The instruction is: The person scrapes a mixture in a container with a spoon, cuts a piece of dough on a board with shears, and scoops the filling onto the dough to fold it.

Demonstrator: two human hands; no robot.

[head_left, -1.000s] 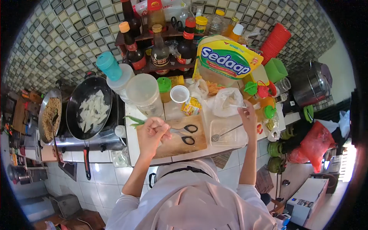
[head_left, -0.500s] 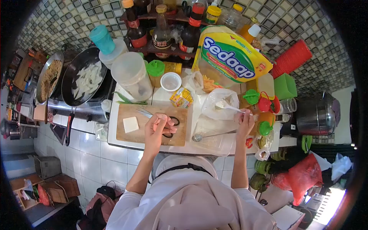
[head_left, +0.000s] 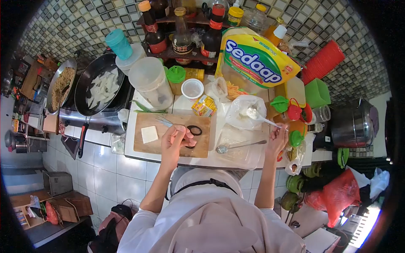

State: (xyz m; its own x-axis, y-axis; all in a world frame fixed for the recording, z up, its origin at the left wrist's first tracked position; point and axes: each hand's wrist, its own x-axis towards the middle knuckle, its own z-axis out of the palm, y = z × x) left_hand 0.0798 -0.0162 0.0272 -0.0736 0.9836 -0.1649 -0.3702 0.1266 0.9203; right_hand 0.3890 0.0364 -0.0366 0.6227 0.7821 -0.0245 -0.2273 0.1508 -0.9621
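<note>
My right hand point(head_left: 277, 138) grips the handle end of a white plastic spoon point(head_left: 265, 119). The spoon's bowl, heaped with white powder, is over the mouth of a white plastic bag point(head_left: 240, 116). My left hand point(head_left: 174, 139) is closed in a pinch above the cutting board point(head_left: 145, 121); whatever its fingertips hold, if anything, I cannot make out. Under that hand lies a pair of scissors point(head_left: 195, 130) with black handles, partly hidden. A white square piece point(head_left: 149, 135) rests on the board's left side. Between my hands, a metal spoon point(head_left: 244, 146) lies across a clear plastic container point(head_left: 237, 155).
Left, on the stove, stand a black pan point(head_left: 80, 95) of white strips and a pan point(head_left: 54, 95) of brown crumbly food. Behind the board are a white cup point(head_left: 192, 89), a yellow packet point(head_left: 205, 106) and a tall tub point(head_left: 148, 80). A Sedaap pouch point(head_left: 257, 55) stands at the back.
The spoon's bowl has shifted slightly right and now shows a heap of white powder. My left hand keeps its pinch over the scissors. The whole view has turned slightly.
</note>
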